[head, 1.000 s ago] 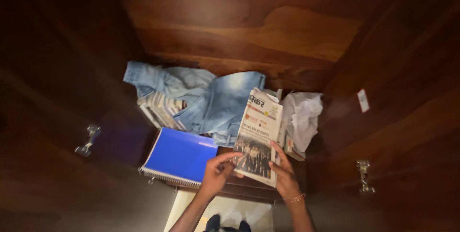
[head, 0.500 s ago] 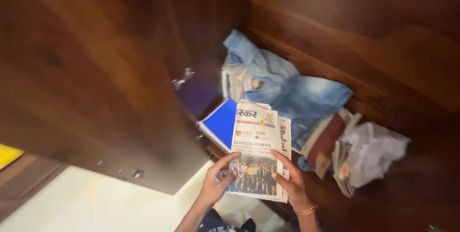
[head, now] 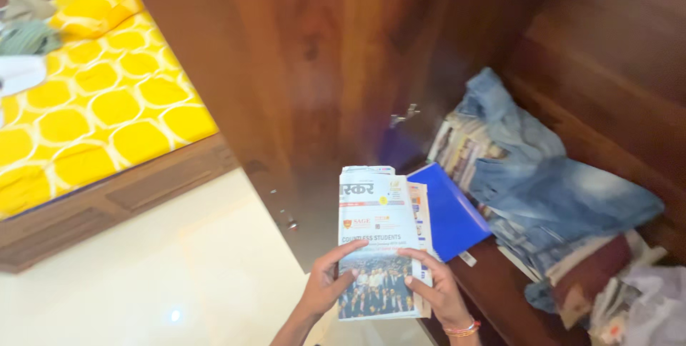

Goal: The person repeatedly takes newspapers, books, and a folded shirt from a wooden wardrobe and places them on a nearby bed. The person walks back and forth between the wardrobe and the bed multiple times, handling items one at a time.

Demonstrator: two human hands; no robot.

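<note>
Folded newspapers (head: 382, 235), a thin stack of printed sheets with a colour photograph on the lower half of the front page, are held up in front of the person, over the edge where the pale floor (head: 193, 282) meets the open dark wooden cupboard (head: 314, 60). There is only the head view, looking down. The left hand (head: 325, 285) grips the stack's lower left corner, thumb curled over the front and fingers hidden behind the paper. The right hand (head: 439, 290) holds the lower right edge the same way, thumb laid across the photograph; an orange bangle (head: 461, 329) sits on that wrist. Both hands are closed on the paper, not spread.

I judge the stack light and limp: held only at the bottom, its top could flop or fan apart, and loose inner sheets at the right edge already stick out. A hold along both long sides near the middle, or one flat hand underneath, would keep it together; thin newsprint also tears easily if pinched hard.

Just right of the stack, on the cupboard shelf (head: 493, 289), lies a blue spiral-bound notebook (head: 450, 214), near the papers; whether they touch I cannot tell. Beyond it are crumpled light-blue denim jeans (head: 557, 181) lying over a row of books (head: 461, 146), and more paper and cloth at the lower right, too blurred to name. At upper left is a bed with a yellow patterned sheet (head: 93, 103).
</note>
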